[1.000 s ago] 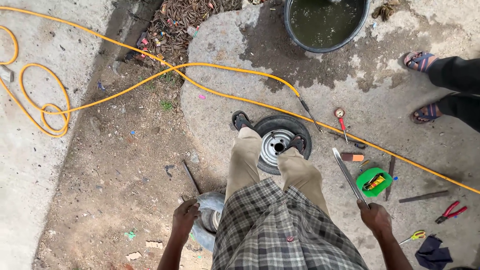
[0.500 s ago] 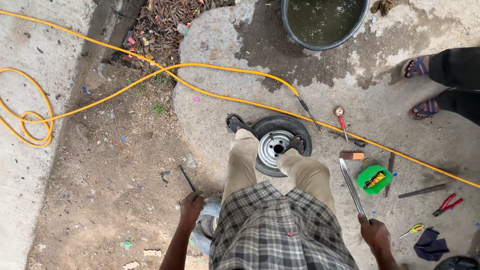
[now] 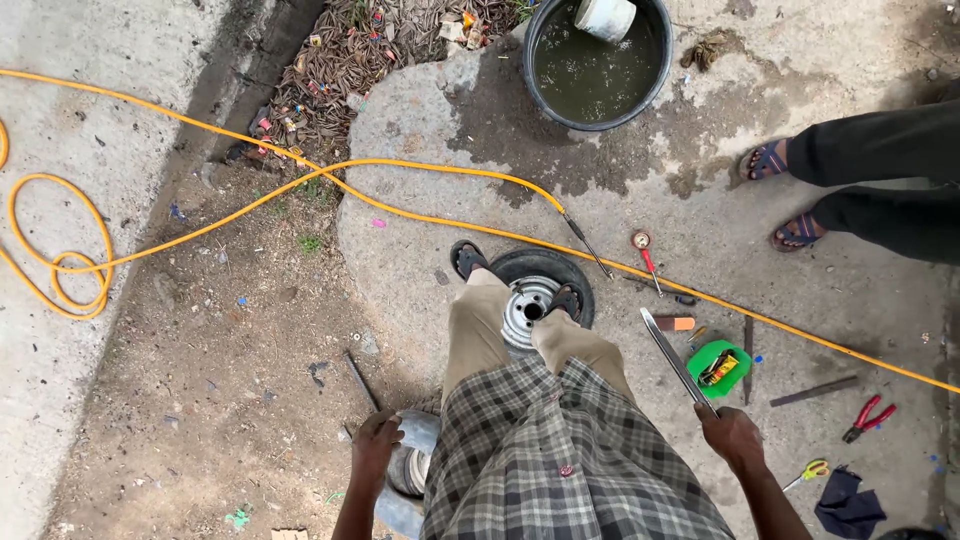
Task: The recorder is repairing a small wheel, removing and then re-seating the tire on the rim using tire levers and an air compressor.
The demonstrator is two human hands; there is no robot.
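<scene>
Right hand (image 3: pixel 730 432) clamps a long flat metal bar (image 3: pixel 676 360) beside the small black tyre (image 3: pixel 540 295); left hand (image 3: pixel 375 440) grips a thin dark rod (image 3: pixel 362 380), seemingly.

Bare dirt (image 3: pixel 230 380) left lies open; right, yellow hose (image 3: pixel 780 325), green tray (image 3: pixel 722 366) and pliers (image 3: pixel 866 418) crowd the concrete.

A long yellow rubber hose (image 3: pixel 250 200) crosses grey concrete ground (image 3: pixel 860 300) — the grey-and-black plaid cotton shirt (image 3: pixel 570 460) sits above khaki trousers (image 3: pixel 480 330), beside a bright green plastic tub (image 3: pixel 722 368) (red-handled pliers (image 3: pixel 868 417) nearby).
</scene>
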